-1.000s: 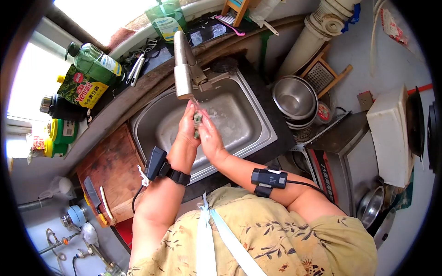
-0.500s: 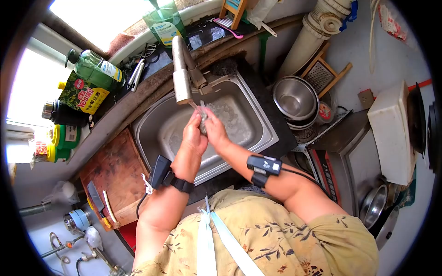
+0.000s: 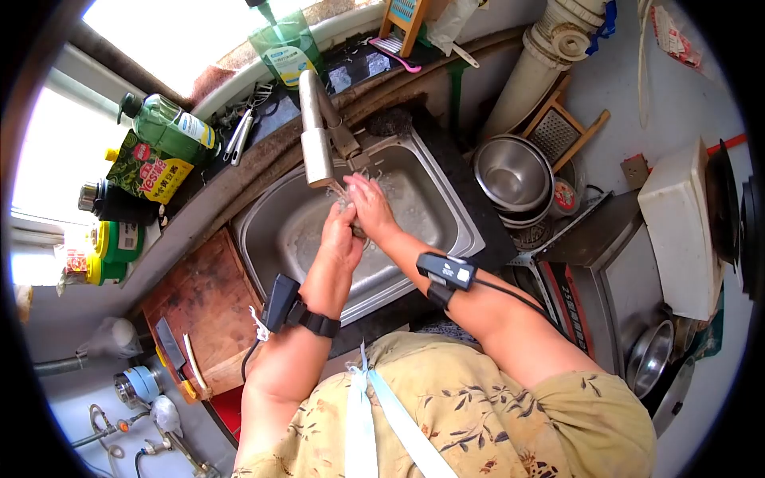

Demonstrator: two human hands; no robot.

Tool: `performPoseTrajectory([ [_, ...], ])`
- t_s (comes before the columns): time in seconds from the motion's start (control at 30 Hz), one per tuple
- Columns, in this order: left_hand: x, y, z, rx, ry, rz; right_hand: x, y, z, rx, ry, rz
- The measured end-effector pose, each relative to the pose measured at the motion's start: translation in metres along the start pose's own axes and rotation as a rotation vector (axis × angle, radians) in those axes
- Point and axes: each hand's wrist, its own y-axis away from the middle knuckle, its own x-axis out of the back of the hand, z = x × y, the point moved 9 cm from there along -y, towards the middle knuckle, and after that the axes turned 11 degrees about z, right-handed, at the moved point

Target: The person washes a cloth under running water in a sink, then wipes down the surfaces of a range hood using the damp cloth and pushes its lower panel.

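A wooden cutting board with a knife lies near left of the steel sink. Over the basin, the left hand and right hand press together around a small greenish item, fingers closed on it, directly beneath the faucet. Stacked metal bowls sit right; bottles line the far sill.
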Motion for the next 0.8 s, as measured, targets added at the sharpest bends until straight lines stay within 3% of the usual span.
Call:
performPoseTrajectory([
  [0.07,0.001,-0.01,0.003,0.003,0.011,-0.075,0.006,0.014,-0.004,-0.007,-0.055,-0.03],
  [0.13,0.007,-0.014,0.004,0.028,-0.008,0.011,0.006,0.026,-0.008,-0.157,-0.309,-0.117],
  [0.2,0.013,-0.018,0.005,0.035,-0.028,0.106,0.005,0.031,-0.011,-0.118,-0.271,-0.146],
  [0.33,0.001,-0.028,0.011,0.01,-0.057,0.03,0.004,0.034,-0.012,-0.091,-0.249,-0.154],
  [0.4,-0.003,-0.021,0.014,0.009,-0.111,0.115,0.004,0.036,-0.017,-0.1,-0.262,-0.175],
  [0.47,0.002,-0.009,0.017,0.045,-0.22,0.318,0.004,0.038,-0.016,-0.243,-0.378,-0.18],
  [0.57,0.017,-0.047,0.001,-0.011,-0.11,0.153,0.002,0.04,-0.012,-0.218,-0.494,-0.14],
  [0.7,0.014,-0.024,0.013,-0.034,-0.208,0.271,0.006,0.04,-0.024,-0.274,-0.538,-0.141],
  [0.8,0.02,-0.023,0.017,-0.066,-0.305,0.293,0.01,0.033,-0.028,-0.219,-0.397,-0.082],
])
